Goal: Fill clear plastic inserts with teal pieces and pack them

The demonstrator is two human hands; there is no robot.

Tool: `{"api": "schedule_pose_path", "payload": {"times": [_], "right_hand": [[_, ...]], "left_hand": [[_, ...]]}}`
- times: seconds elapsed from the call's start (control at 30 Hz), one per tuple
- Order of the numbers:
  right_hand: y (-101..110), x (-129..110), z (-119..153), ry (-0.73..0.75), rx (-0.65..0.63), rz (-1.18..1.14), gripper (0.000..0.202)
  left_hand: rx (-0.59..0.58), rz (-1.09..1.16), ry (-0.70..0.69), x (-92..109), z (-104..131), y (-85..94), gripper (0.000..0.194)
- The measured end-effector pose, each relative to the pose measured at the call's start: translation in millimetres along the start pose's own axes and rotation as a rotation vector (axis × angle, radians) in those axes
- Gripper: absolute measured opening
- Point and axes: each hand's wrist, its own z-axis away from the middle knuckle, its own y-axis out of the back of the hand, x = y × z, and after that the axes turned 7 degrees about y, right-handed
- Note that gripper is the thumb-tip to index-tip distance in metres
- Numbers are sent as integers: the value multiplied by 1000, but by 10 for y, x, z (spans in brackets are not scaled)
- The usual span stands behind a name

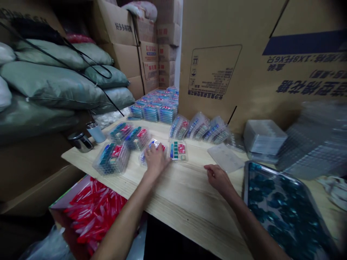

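Observation:
My left hand [155,157] reaches down over a clear plastic tray [143,159], its fingers bent round the top and partly hiding what is inside. Close to its thumb lies a filled clear tray [179,151] with a blue stick, small green pieces and a red packet in separate compartments. My right hand [218,177] hovers at the table's middle right with its fingers curled in, and nothing shows between them. Left of my left hand stand stacks of similar filled trays [112,159]. A flat translucent sheet [225,157] lies beyond my right hand.
A metal tray [246,180] of dark green pieces occupies the right side. Fanned tray stacks [199,126] and more stacks [158,113] line the back. Two cups [96,133] are near the left edge. Below is a box of red wrapped items [93,209]. A large carton [214,65] rises behind.

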Motion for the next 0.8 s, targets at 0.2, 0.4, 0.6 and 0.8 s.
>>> {"api": "schedule_pose_path", "payload": {"times": [0.2, 0.4, 0.6, 0.8], "right_hand": [[-96, -205, 48, 57, -56, -61, 31], [-129, -246, 123, 63, -77, -99, 29], [-90, -172, 140, 40, -69, -126, 30], [-77, -170, 127, 50, -77, -151, 30]], "left_hand": [[-79, -27, 228, -312, -188, 97, 103], [113, -3, 208, -242, -96, 81, 93], [156, 34, 219, -256, -84, 157, 92], [226, 37, 240, -269, -85, 215, 89]]}}
